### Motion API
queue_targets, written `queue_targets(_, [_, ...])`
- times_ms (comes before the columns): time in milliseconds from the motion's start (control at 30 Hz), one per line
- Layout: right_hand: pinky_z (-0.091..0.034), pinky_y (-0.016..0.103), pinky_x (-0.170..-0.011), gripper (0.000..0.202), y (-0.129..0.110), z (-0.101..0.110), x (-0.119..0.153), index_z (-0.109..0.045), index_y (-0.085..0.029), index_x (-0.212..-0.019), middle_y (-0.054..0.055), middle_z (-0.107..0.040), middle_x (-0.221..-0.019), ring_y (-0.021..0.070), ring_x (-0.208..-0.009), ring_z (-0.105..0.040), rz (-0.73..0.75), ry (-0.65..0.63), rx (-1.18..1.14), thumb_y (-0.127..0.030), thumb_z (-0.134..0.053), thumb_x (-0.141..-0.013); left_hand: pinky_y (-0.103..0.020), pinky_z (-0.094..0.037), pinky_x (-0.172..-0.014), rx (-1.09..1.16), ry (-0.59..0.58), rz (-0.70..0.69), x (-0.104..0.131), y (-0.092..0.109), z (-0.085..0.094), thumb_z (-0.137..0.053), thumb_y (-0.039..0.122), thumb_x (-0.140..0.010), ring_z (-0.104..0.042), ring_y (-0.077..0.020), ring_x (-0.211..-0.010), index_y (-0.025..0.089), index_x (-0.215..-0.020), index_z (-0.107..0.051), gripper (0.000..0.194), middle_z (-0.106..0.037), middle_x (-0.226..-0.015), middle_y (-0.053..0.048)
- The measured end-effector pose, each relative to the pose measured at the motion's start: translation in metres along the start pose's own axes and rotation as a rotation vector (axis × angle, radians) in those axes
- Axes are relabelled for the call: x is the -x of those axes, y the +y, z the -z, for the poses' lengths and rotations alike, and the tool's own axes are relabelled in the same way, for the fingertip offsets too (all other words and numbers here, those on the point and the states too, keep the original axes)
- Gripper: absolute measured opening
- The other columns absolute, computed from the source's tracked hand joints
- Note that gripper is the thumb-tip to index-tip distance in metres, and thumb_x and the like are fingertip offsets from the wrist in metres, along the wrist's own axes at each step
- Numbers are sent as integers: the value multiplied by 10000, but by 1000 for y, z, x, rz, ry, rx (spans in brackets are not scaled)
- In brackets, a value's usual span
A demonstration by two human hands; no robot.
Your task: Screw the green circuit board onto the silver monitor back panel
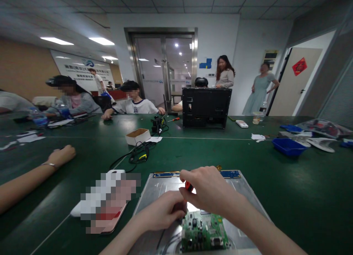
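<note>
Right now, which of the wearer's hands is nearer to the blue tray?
The right. The blue tray lies beyond the right hand, off to its right; the left hand is farther away, by the far left corner of the green board.

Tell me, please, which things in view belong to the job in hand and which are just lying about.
Apparently in use:
- red-handled tool, in the right hand
- green circuit board
- metal panel beneath it

Seemingly lying about:
- white box
- blue tray
- plastic cup
</note>
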State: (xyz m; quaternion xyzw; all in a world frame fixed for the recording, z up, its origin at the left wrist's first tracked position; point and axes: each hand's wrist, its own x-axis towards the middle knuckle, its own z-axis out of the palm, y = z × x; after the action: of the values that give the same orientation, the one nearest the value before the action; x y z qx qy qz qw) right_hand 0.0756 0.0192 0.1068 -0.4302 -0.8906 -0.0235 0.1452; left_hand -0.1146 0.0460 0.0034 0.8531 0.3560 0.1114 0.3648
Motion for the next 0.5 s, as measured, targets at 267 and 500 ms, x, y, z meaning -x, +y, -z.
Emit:
queue_targets(267, [-164, 286, -514, 51, 1, -1, 0, -572, -225, -877, -14, -725, -769, 153, -635, -634, -11, -17, -4, -275, -573, -869, -251, -451, -659, -27, 5, -10, 0, -2, 0, -540, 83, -766, -565, -173, -744, 178, -918, -563, 181, -619, -855, -20])
queue_targets(500, [-172, 288, -508, 84, 1, -1, 0, -579, -231, -912, -8, -729, -780, 167, -640, -642, -11, -16, 3, -303, -567, -871, -254, -451, -651, -41, 7, -14, -1, -1, 0, -549, 93, -784, -570, -178, -740, 174, -906, -567, 147, -621, -850, -27])
